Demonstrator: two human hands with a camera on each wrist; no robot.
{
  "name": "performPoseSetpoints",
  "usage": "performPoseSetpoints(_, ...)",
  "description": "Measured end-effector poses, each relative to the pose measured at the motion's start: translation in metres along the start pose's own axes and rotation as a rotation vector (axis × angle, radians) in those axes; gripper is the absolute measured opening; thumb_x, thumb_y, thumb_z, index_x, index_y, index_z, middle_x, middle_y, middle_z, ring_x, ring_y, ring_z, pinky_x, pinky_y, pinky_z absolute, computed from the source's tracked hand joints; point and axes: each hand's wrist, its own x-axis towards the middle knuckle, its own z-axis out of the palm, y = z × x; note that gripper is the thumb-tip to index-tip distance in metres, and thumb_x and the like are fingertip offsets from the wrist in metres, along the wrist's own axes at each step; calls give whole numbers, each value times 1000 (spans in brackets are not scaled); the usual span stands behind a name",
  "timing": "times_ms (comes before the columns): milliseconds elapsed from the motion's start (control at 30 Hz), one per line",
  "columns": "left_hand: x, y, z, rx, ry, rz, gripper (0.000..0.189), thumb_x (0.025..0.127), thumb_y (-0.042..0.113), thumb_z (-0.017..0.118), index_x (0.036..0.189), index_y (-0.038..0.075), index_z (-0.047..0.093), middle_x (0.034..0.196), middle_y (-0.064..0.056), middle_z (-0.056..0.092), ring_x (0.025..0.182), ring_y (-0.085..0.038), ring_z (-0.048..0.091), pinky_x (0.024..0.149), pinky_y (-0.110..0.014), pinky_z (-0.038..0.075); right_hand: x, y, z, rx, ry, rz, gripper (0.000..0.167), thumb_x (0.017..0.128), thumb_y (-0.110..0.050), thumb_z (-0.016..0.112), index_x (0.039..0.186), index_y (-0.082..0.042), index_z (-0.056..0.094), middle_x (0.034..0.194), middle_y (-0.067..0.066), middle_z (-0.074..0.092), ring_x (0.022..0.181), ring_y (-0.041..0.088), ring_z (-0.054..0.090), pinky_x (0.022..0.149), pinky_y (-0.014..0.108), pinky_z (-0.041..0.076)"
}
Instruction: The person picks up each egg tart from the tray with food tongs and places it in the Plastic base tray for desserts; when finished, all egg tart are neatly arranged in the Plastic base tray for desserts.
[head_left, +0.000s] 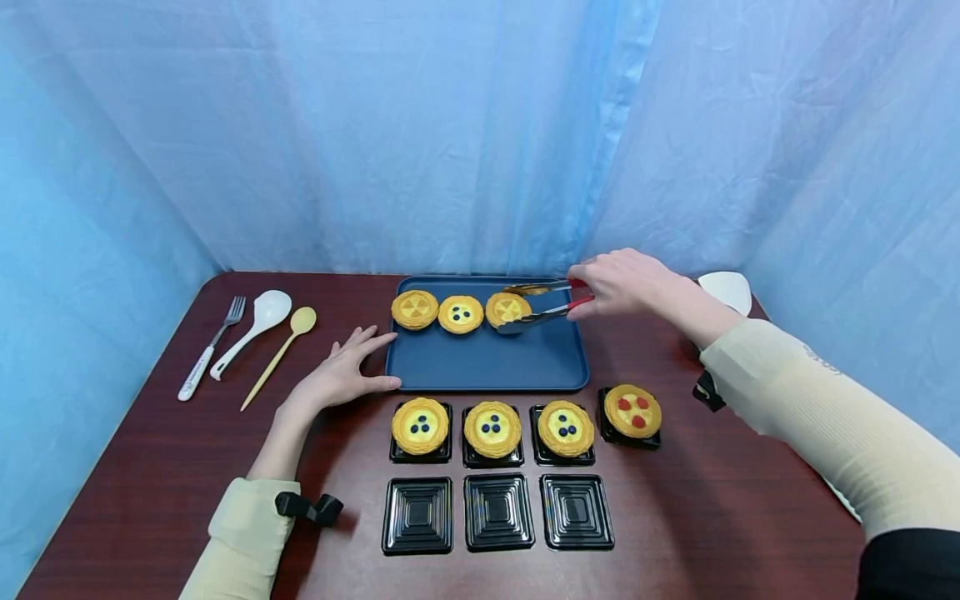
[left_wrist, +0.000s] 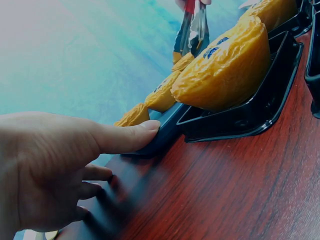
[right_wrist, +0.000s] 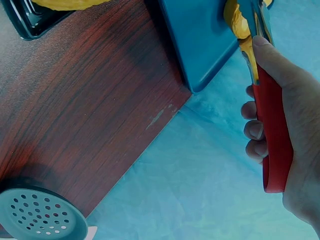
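My right hand (head_left: 618, 282) grips red-handled metal tongs (right_wrist: 275, 130). The tong arms lie on either side of a tart with a wedge-patterned top (head_left: 506, 307), at the right end of a row on the blue tray (head_left: 480, 367). Left of it on the tray are a blueberry tart (head_left: 461, 314) and another wedge-patterned tart (head_left: 414, 309). My left hand (head_left: 341, 371) is at the tray's left edge, fingers spread and thumb at the near corner, as the left wrist view (left_wrist: 75, 145) also shows.
Before the tray, three blueberry tarts (head_left: 492, 428) and a red-topped tart (head_left: 633, 411) sit in black plastic trays. Three black trays (head_left: 498, 512) lie nearer. A fork (head_left: 213, 346), white ladle (head_left: 262, 321) and yellow spoon (head_left: 288, 342) lie left; a perforated utensil (right_wrist: 42, 215) lies right.
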Motion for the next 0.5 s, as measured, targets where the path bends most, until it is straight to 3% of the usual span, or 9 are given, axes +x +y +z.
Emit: performPoseSetpoints(500,-1,-1,0,-1,4,1,82,95,38,74,162,11,35,172,-26,12,160,-48,0,126,-70,-4,1,0,-3,-13,-7,-13,66,85,-65,74,126,-13,69,86,-1,72,69,15,61,63,36,54)
